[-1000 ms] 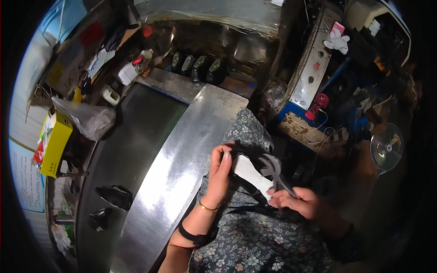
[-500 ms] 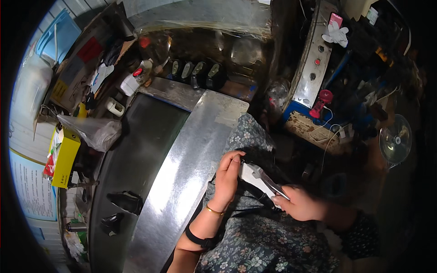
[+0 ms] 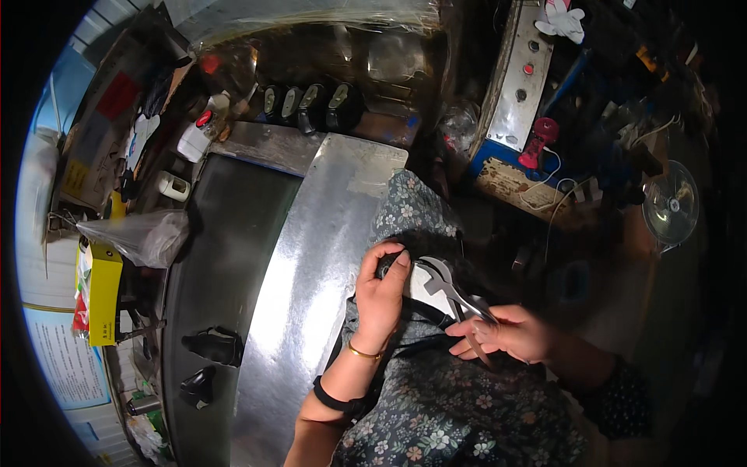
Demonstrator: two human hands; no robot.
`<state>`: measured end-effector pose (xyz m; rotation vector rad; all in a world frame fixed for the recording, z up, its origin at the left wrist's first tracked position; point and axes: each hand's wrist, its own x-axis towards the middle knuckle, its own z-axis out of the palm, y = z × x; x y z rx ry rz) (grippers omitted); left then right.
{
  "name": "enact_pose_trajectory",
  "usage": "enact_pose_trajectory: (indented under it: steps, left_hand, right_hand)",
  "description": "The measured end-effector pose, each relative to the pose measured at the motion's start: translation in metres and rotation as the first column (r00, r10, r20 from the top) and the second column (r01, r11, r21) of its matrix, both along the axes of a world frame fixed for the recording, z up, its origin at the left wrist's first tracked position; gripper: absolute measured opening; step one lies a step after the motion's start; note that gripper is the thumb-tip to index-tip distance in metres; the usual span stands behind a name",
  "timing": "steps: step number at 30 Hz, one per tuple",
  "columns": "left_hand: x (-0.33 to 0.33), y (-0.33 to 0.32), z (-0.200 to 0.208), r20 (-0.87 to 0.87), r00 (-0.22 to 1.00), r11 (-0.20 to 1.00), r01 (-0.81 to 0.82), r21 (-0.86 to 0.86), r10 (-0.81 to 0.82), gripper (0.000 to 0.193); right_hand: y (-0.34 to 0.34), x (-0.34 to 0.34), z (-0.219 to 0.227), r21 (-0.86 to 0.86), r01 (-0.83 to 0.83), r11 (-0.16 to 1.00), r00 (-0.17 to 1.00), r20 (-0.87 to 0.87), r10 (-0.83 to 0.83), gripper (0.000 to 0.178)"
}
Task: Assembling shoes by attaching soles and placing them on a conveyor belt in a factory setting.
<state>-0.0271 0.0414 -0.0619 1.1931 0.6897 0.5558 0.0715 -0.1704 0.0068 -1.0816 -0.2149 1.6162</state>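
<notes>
Between both hands lies a white piece: left hand grips it, right hand grasps pliers (yellow box far left).

Both hands — left, right — curled closed.

- The scissors are of grey metal, their handles toward the person and their blades pointing up and to the left, across a white piece.
- The white piece is small and flat with dark edging; it lies over the person's flowered lap, just off the right edge of the metal bench.
</notes>
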Motion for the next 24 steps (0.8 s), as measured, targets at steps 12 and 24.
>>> enact_pose_trajectory:
  steps: [12,24]
  left_hand:
    - [0.003,0.005,0.017,-0.009,0.998,0.976,0.06,-0.208,-0.064,0.018]
    - [-0.014,0.019,0.0,-0.087,0.982,0.952,0.182,0.248,-0.165,0.041]
  right_hand:
    - [0.023,-0.017,0.023,-0.404,-0.238,0.883,0.291,0.838,0.462,0.035]
    - [0.01,0.009,0.046,-0.14,0.056,0.989,0.8,0.599,0.04,0.028]
